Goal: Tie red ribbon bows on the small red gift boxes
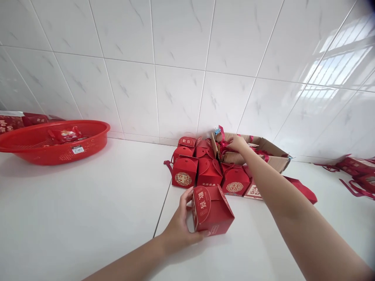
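Observation:
My left hand grips a red paper gift box by its left side, fingers behind and thumb along the lower front. The box has gold Chinese characters and a folded, closed top; it is slightly tilted near the white counter. My right hand reaches into an open cardboard carton, its fingers bent down among red ribbons. Whatever those fingers pinch is hidden. Directly behind the held box stand several similar red gift boxes in close rows, partly covered by my right forearm.
A red plastic basket with a red packet inside stands at the left. More red boxes with ribbons lie at the right edge. Blue clips sit on the carton's rim. A white tiled wall bounds the counter.

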The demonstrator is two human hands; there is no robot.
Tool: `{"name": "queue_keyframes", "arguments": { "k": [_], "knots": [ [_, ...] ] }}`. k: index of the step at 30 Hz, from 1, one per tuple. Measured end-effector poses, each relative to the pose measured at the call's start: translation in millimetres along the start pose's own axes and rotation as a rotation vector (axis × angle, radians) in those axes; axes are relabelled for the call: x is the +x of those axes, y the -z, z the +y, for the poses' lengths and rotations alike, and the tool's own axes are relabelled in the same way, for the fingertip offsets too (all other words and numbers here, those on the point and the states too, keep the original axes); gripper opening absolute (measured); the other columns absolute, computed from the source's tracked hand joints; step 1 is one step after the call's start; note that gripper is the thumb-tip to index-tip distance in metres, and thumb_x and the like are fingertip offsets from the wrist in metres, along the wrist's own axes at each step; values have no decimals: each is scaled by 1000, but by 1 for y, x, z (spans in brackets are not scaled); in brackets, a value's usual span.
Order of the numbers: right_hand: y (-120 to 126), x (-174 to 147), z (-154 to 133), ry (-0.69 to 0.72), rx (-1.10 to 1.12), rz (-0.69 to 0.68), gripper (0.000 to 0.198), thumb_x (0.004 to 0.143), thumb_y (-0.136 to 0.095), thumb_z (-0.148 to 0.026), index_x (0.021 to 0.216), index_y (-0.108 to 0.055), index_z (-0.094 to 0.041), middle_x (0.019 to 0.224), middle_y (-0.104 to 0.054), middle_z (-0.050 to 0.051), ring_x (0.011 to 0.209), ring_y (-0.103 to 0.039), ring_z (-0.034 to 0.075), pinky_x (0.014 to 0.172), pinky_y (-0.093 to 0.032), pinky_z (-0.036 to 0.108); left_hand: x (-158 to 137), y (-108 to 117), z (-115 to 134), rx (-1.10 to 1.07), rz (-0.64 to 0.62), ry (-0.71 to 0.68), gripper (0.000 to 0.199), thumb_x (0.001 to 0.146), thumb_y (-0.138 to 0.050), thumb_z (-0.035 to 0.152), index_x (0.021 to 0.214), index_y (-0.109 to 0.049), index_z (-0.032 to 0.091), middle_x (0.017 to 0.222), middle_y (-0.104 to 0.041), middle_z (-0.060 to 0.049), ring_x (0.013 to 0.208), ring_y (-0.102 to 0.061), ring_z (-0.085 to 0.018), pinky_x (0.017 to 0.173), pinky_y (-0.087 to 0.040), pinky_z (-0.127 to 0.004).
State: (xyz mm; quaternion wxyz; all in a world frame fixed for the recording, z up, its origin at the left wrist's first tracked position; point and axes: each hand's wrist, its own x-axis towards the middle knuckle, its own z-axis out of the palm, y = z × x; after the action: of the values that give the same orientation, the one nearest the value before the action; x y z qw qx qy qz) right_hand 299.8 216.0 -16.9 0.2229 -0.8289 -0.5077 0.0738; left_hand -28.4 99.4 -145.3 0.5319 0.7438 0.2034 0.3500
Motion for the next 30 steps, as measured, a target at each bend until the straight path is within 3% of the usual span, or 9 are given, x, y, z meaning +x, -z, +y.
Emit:
{"name": "queue_keyframes", "arguments": {
  "k": [4,8,15,18,19,22,25,27,30],
  "knots": [
    [-7,6,-1,-13,-14,-80,24,91,-55,-33,108,-60,-16,109,-61,7,94,-61,18,82,-52,37,1,1,0,-13,-17,-21,105,64,-76,20,141,-6,37,147,-28,-12,134,-32,-32,101,-37,-50],
    [-8,7,-1,-14,88,-13,24,92,-54,-33,107,-60,-16,109,-61,7,92,-61,17,81,-53,35,1,1,0,-19,-29,-47,102,64,-76,19,140,-9,36,146,-30,-12,132,-34,-32,100,-38,-49],
    [33,-15,-7,75,483,409,22,94,-42,-22,107,-57,-11,104,-65,12,91,-63,15,78,-52,27,2,1,1,-28,-24,-47,103,64,-78,20,140,-9,35,148,-25,-12,134,-32,-32,103,-36,-50],
    [68,-41,-13,231,732,630,22,95,-38,-27,104,-53,-15,112,-63,10,101,-62,12,83,-51,24,2,0,2,-21,-30,-52,101,65,-77,24,140,-10,35,148,-25,-13,134,-32,-33,103,-36,-51],
    [79,-54,-14,354,993,731,16,91,-48,-27,97,-55,-14,106,-64,11,98,-63,15,84,-52,28,2,1,1,-12,-36,-46,100,67,-77,25,140,-10,35,149,-24,-12,134,-32,-33,104,-36,-50],
    [104,-103,-13,533,1294,878,6,83,-58,-20,86,-53,-19,90,-65,4,91,-66,15,81,-54,31,1,2,-2,43,-48,-38,102,67,-77,34,141,-6,36,151,-20,-12,137,-27,-33,107,-33,-50],
    [111,-160,-6,662,1473,810,22,74,-64,-4,89,-60,-20,78,-65,0,79,-66,13,69,-54,26,2,5,4,165,21,-136,108,66,-76,47,143,-3,32,153,-10,-14,141,-15,-37,111,-21,-55],
    [106,-193,-2,675,1455,672,29,72,-65,-1,94,-64,-20,78,-67,0,69,-64,9,64,-53,22,6,5,23,252,175,-250,96,72,-68,52,143,-8,28,153,-10,-14,141,-12,-36,112,-15,-56],
    [92,-225,1,640,1285,409,26,74,-68,-7,95,-70,-22,93,-71,3,63,-63,8,61,-55,21,16,-1,76,341,344,-307,46,88,-49,47,127,-41,24,133,-44,-11,128,-36,-28,107,-26,-49]
  ]
}}
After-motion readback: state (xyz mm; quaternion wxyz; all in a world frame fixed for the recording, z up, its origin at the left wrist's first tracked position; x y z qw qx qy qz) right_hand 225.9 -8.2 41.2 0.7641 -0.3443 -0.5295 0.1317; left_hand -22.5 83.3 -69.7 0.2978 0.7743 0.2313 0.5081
